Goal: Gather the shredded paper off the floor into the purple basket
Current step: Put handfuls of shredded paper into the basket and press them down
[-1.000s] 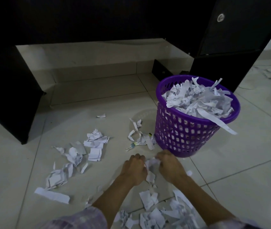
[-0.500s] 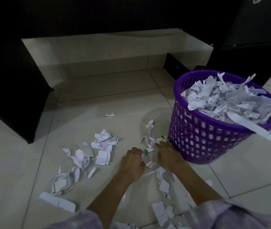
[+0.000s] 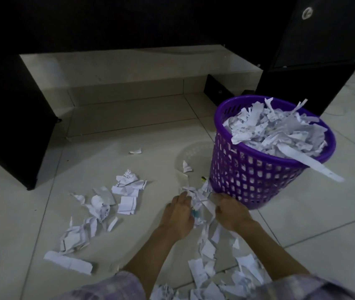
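Purple basket stands on the tiled floor near a dark cabinet, already heaped to the rim with shredded paper, one long strip hanging over its near edge.

Head view: both hands work low on the floor just in front of the basket's base. The left hand and the right hand have closed in from either side on a small clump of scraps, fingers curled round it, where half a second ago the same pieces lay loose beside the fingertips at the basket's foot. The clump looks pressed together but not yet lifted off the tiles, so the scoop is judged to be under way, with the drop into the basket yet to come.

Much remains on the floor. A scattered patch of torn sheets lies well to the left of the hands, unchanged from the earlier frames, with a long strip at its near end. More pieces trail back between the forearms toward the near edge, and two lone bits sit farther out. With the basket this full, fresh handfuls may spill back over the rim.
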The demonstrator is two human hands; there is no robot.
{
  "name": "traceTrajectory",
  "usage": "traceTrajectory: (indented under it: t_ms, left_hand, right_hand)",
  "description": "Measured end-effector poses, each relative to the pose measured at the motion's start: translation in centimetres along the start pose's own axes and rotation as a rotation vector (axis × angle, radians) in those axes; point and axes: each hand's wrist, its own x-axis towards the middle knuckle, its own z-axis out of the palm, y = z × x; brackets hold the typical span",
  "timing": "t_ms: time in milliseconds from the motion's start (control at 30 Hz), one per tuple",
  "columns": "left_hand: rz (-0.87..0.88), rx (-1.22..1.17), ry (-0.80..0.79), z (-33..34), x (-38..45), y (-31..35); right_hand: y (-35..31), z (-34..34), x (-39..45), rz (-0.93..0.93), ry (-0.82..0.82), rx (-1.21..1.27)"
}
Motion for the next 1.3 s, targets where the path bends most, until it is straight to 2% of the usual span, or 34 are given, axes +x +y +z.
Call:
traceTrajectory:
  t_ms: [133, 300, 400, 467, 533, 700, 833, 933, 1033, 1100, 1167, 1300]
  left_hand:
    - [0.041, 0.025, -0.027, 0.8, 0.9, 0.9]
    - [0.055, -0.021, -0.029, 2.2, 1.4, 0.2]
    - [0.033, -0.042, -0.008, 2.4, 1.5, -0.5]
    - [0.027, -0.046, 0.013, 2.6, 1.6, -1.0]
    - [0.036, -0.051, 0.020, 2.9, 1.7, -1.4]
    - [0.054, -0.033, 0.019, 2.8, 2.0, -1.8]
    - [0.035, -0.037, 0.001, 2.3, 2.2, -1.6]
    - [0.027, -0.042, -0.017, 2.0, 2.0, -1.2]
    - [0.021, -0.034, -0.031, 1.6, 1.4, -0.8]
    - [0.018, -0.008, -0.052, 1.2, 0.8, -0.6]
    - [0.021, 0.023, -0.060, 0.9, 0.1, -0.3]
    - [0.018, 0.005, -0.045, 0.5, -0.9, 0.1]
  right_hand:
    - [-0.3, 0.1, 1.2, 0.045, 0.037, 0.018]
    - [-1.6, 0.4, 3.0, -0.006, -0.077, 0.079]
    - [-2.6, 0.8, 3.6, 0.049, -0.183, -0.157]
    - [-2.6, 1.5, 4.0, 0.051, -0.135, -0.328]
    - [-2.2, 1.8, 4.1, -0.001, -0.052, -0.399]
    - [-1.1, 1.3, 3.6, -0.011, 0.085, 0.026]
    - [0.1, 0.7, 2.3, -0.056, 0.106, 0.235]
    - [0.6, 0.1, 0.3, -0.099, 0.080, 0.273]
    - [0.5, 0.1, -2.0, -0.149, 0.050, 0.147]
    - [0.3, 0.1, -2.7, -0.138, 0.103, 0.098]
    - [0.0, 0.0, -2.7, -0.098, 0.171, 0.169]
    - [-0.8, 0.0, -1.0, -0.082, 0.166, 0.127]
